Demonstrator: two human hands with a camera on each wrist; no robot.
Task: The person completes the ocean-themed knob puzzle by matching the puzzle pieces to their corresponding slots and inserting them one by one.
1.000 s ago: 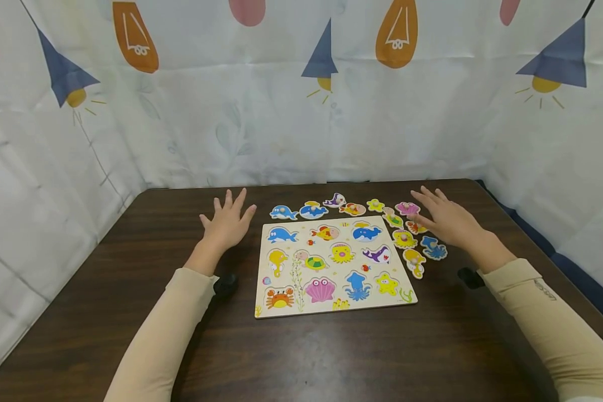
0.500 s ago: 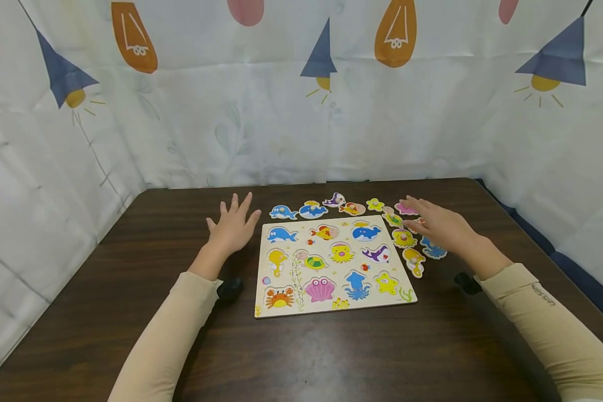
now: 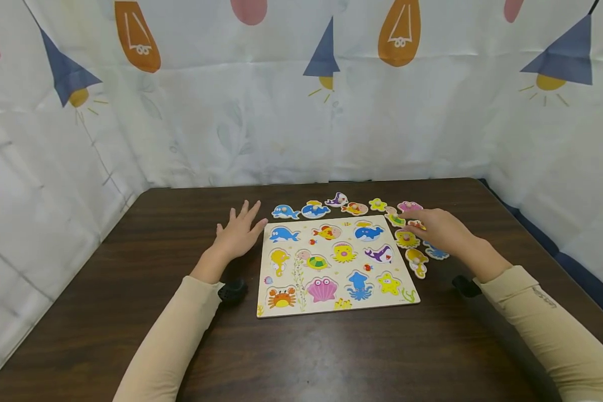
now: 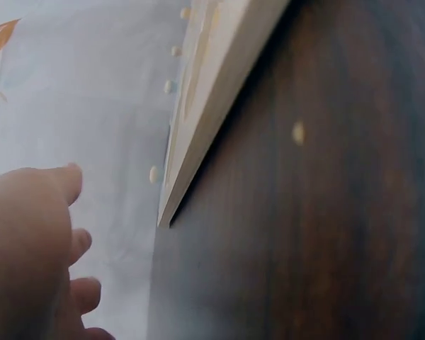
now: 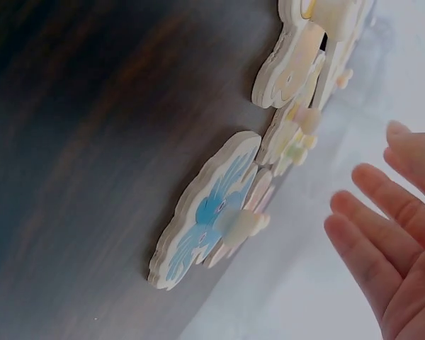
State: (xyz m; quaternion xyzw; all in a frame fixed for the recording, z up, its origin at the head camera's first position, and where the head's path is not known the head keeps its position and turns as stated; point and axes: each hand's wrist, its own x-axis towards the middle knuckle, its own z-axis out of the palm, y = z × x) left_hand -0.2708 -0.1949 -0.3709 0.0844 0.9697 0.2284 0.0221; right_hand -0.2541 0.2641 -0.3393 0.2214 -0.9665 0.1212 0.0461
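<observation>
A pale wooden puzzle board (image 3: 305, 226) with sea-animal pictures lies on the table. Beyond its upper left corner my left hand (image 3: 238, 233) hovers with fingers spread, holding nothing; the left wrist view has this hand (image 4: 28, 248) apart from the board's edge (image 4: 198, 142). My right hand (image 3: 442, 230) is over the loose knobbed pieces at the board's right. Its fingertips are nearest the pink shell piece (image 3: 409, 206), crab piece (image 3: 418, 224) and yellow octopus piece (image 3: 407, 239). In the right wrist view its fingers are extended, apart from the blue squid piece (image 5: 212, 205), which the hand partly covers from the head.
Along the board's far edge lie a dolphin piece (image 3: 285, 211), blue whale piece (image 3: 315, 210), purple whale piece (image 3: 337, 200), fish piece (image 3: 354, 209) and starfish piece (image 3: 378, 205). A turtle piece (image 3: 396, 219) and seahorse piece (image 3: 416, 262) sit right. Behind the table (image 3: 301, 363) hangs a patterned curtain (image 3: 281, 128).
My right hand has come lower and leftward over the pieces, uncovering the shell piece again. My left hand has shifted right and nearer, toward the board's corner. The board and pieces keep their places.
</observation>
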